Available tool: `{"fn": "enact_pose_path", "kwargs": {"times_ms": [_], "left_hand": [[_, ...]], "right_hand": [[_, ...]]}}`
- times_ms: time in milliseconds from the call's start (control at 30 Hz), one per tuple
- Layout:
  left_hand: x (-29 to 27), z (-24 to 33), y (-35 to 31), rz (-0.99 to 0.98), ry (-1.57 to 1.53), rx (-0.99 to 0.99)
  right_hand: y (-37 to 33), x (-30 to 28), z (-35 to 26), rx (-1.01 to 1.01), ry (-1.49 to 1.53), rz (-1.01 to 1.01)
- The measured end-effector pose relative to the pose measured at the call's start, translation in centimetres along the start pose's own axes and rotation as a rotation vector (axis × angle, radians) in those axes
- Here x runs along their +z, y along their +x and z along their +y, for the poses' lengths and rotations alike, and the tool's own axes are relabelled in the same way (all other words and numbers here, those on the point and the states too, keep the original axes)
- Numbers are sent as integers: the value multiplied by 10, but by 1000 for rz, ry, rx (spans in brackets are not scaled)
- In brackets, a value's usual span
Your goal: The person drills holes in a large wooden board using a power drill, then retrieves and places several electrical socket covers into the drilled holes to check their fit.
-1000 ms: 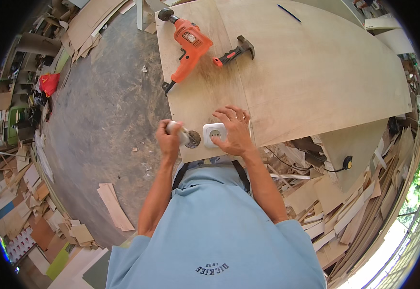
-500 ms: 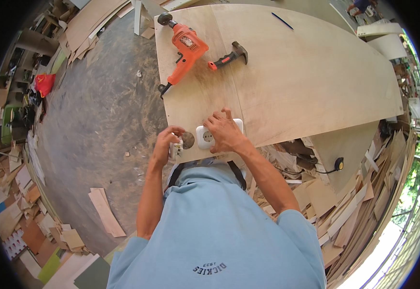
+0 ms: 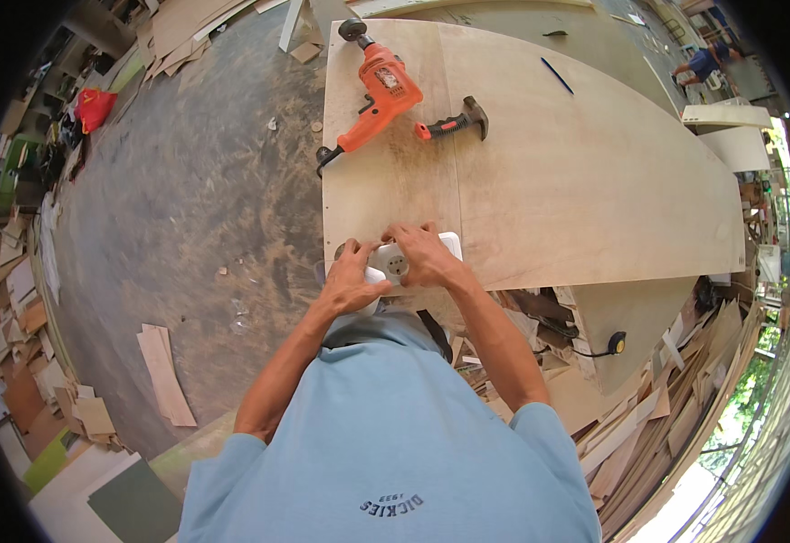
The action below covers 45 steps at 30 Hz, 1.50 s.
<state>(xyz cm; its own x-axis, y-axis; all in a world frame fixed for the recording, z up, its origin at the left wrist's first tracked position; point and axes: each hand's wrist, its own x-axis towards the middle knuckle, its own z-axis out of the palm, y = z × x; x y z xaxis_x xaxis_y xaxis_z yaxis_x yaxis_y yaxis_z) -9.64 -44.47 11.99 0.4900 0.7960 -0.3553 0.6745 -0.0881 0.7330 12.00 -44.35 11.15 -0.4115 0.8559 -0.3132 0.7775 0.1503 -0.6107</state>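
Observation:
Near the front edge of the plywood board [image 3: 585, 190], my left hand [image 3: 352, 282] is closed over a white power socket [image 3: 375, 275], which it mostly covers. A round hole in the board shows only in part by my left fingertips. Right beside it, my right hand [image 3: 424, 257] grips a second white socket [image 3: 396, 264] with a round face and two pin holes. A further white piece [image 3: 451, 243] sticks out on the far side of my right hand.
An orange power drill [image 3: 384, 95] lies toward the board's far left, with a hammer [image 3: 456, 121] to its right. Farther right is a dark pencil [image 3: 557, 76]. Scrap wood [image 3: 657, 398] and a tape measure [image 3: 617, 343] are at the right. Another person [image 3: 707, 61] is at the far right.
My left hand has moved right with the white socket, from beside the round hole to over it, close to my right hand. My right hand stays on its socket. The view has shifted slightly.

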Motion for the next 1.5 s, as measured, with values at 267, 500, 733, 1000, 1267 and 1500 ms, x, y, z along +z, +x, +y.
{"fn": "enact_pose_path", "kwargs": {"times_ms": [267, 500, 733, 1000, 1267, 1500], "left_hand": [[5, 3, -4, 65, 52, 18], [16, 13, -8, 170, -60, -38], [14, 17, 0, 147, -108, 57], [-6, 23, 44, -98, -125, 66], [-16, 56, 58, -99, -253, 280], [1, 31, 77, 54, -586, -77]], "right_hand": [[-9, 1, -21, 52, -219, 38], [4, -8, -7, 128, -173, 33], [-30, 25, -16, 28, -436, 587], [-40, 57, -17, 218, -532, 694], [-60, 58, -28, 325, -309, 1032], [-92, 64, 36, 542, 862, 1437]]}}
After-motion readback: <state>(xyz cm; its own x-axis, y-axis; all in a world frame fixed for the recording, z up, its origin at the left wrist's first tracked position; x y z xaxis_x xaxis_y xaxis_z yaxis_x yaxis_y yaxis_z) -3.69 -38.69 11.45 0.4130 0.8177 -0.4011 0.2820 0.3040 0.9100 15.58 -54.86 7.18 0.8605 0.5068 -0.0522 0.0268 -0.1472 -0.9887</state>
